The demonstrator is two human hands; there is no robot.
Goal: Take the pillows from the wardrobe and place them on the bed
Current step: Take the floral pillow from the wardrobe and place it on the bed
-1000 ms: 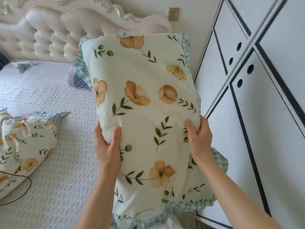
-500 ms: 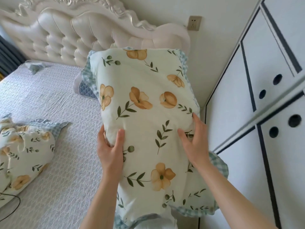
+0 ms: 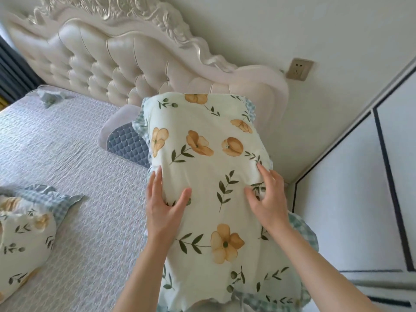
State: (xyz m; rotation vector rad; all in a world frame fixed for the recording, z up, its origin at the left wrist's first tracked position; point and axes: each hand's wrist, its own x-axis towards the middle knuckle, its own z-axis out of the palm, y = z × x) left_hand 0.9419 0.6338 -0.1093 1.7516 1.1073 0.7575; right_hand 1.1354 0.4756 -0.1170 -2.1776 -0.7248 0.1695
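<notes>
I hold a cream pillow (image 3: 209, 176) printed with orange flowers and green leaves, trimmed in blue check, lengthwise in front of me over the bed's right edge. My left hand (image 3: 163, 208) grips its left side, thumb on top. My right hand (image 3: 267, 199) lies on its right side with fingers spread, pinching the fabric. A second matching pillow (image 3: 24, 235) lies on the bed (image 3: 74, 167) at the lower left. The white wardrobe (image 3: 364, 199) with black lines stands at the right.
A tufted cream headboard (image 3: 101, 64) runs along the bed's far end. A blue quilted pad (image 3: 128, 143) pokes out beside the held pillow. A wall socket (image 3: 299, 69) sits on the wall. Dark curtains (image 3: 11, 70) hang at the far left.
The view has tilted up and turned left, so less wardrobe shows. The pillow has moved toward the headboard. My right hand's fingers have shifted from gripping the edge to spreading on top.
</notes>
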